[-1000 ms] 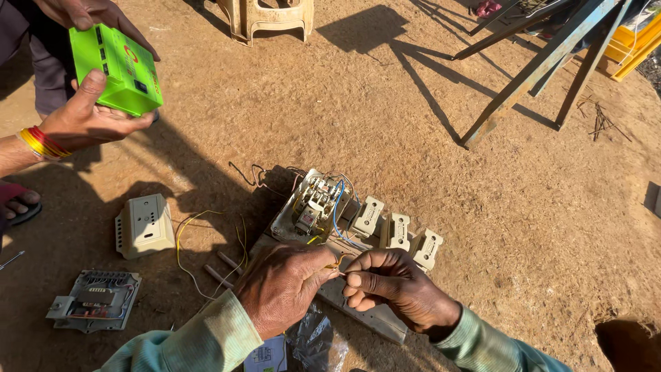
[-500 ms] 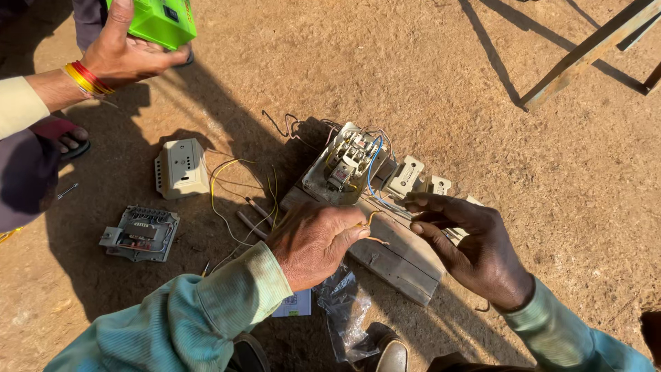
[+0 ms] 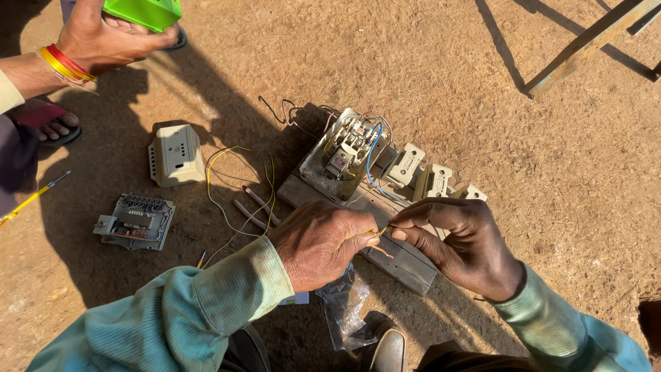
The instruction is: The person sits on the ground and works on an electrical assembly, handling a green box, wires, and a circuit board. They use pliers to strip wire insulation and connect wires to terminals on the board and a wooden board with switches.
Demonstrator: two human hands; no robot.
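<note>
My left hand (image 3: 323, 244) and right hand (image 3: 463, 244) are both pinched shut on a thin yellowish wire end (image 3: 383, 231) right between the fingertips, just above the long wooden board (image 3: 406, 262) lying on the dirt. Mounted on that board is an open beige switch unit with blue and yellow wires (image 3: 348, 153), plus a row of small cream switches (image 3: 430, 179). Off to the left sit a cream plastic cover (image 3: 176, 154) and a grey component plate (image 3: 135, 220). Top left, another person's hand (image 3: 103, 38) grips a bright green box (image 3: 144, 12).
</note>
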